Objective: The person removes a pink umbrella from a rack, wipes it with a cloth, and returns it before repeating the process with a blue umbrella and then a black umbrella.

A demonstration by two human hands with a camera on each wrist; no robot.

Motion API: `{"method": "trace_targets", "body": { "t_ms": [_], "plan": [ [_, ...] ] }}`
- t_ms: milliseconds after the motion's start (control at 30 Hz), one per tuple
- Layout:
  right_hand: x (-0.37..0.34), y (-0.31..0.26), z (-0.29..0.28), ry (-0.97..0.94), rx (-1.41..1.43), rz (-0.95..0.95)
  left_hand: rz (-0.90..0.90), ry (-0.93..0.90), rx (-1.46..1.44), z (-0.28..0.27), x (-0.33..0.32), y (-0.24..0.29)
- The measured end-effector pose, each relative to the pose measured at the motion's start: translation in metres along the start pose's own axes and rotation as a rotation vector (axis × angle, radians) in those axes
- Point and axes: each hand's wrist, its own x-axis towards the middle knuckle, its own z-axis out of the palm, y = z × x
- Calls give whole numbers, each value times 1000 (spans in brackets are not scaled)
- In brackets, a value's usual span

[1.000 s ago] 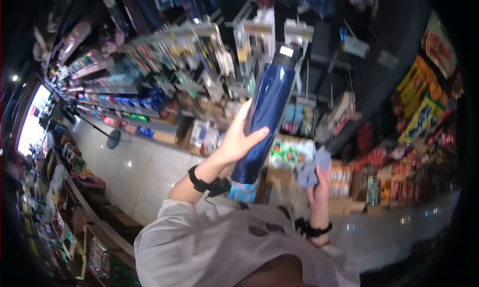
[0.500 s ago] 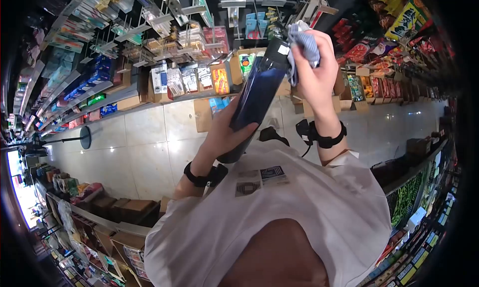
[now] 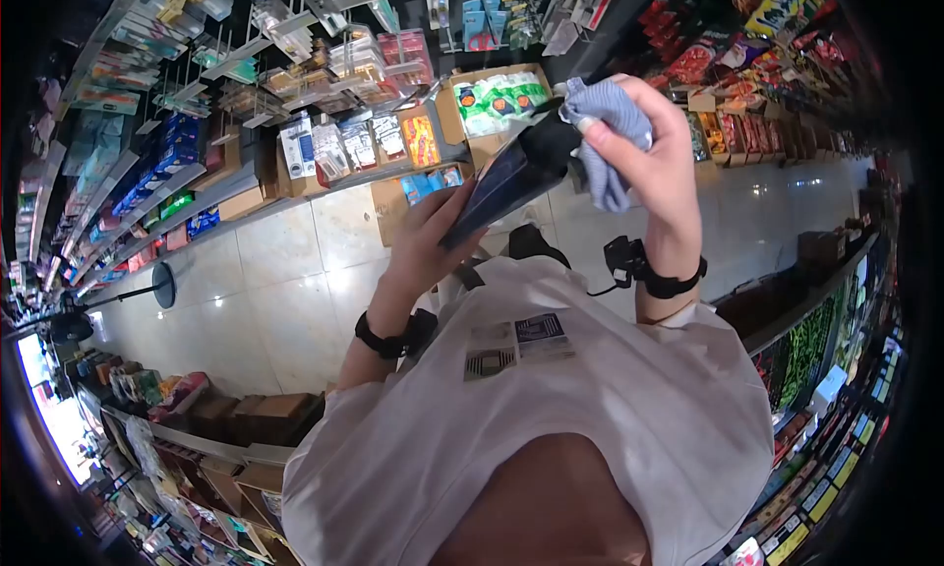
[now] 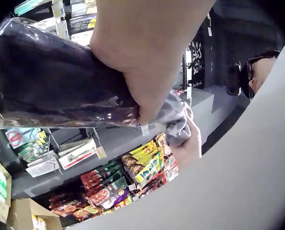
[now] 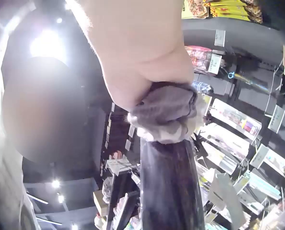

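A dark blue cylinder in clear wrap slants up to the right in the head view, its black end uppermost. The left hand grips its lower part; in the left wrist view the left hand lies over the wrapped cylinder. The right hand pinches a grey-blue cloth against the black end. From the right wrist, the bunched cloth covers the top of the cylinder, under the right hand.
Shelves with hanging packets run along the far side. Open cartons, one with green-and-white packs, stand below them. Snack bags hang at the upper right. Tiled floor lies between the shelves; a round black stand base is at left.
The right hand has risen with the cloth from lower right to the cylinder's black end. The cylinder, first steeply upright, has tilted further to the right, and the view has turned downward.
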Motion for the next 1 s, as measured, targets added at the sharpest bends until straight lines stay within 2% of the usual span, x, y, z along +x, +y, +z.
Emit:
{"method": "trace_targets", "body": {
  "t_ms": [33, 67, 167, 200, 300, 333, 433, 600, 700, 833, 867, 967, 1000],
  "plan": [
    [-1, 0, -2, -15, 87, 108, 55, 12, 15, -1, -1, -3],
    [1, 4, -1, 18, 10, 79, 65, 8, 16, -2, -1, -6],
    [3, 15, 3, 3, 19, 115, 52, -10, 20, -3, -7, -13],
    [4, 22, -1, -20, -107, 174, 31, -17, 23, -2, -10, -18],
    [0, 34, -3, 138, -22, 187, -64, -11, -10, 1, -20, -23],
    [-2, 27, -1, 164, 145, 185, -103, 6, -28, 2, -22, -23],
    [-9, 15, 5, 116, 158, 68, -139, 12, -44, 2, -27, -22],
    [-2, 12, 21, -74, -94, -107, -99, -38, -39, 0, -24, -16],
    [4, 11, 21, -158, -62, 109, -33, -17, -20, 2, -29, -20],
    [11, 39, 17, -64, -276, 119, 5, -2, 4, 1, -31, -19],
    [10, 43, 16, -42, -246, 132, -8, 8, -1, 0, -30, -18],
    [4, 49, 10, 145, 82, 210, -34, 55, -12, 0, -29, -14],
    [2, 43, 8, 187, 116, 175, -27, 64, -10, 0, -28, -15]
  ]
}}
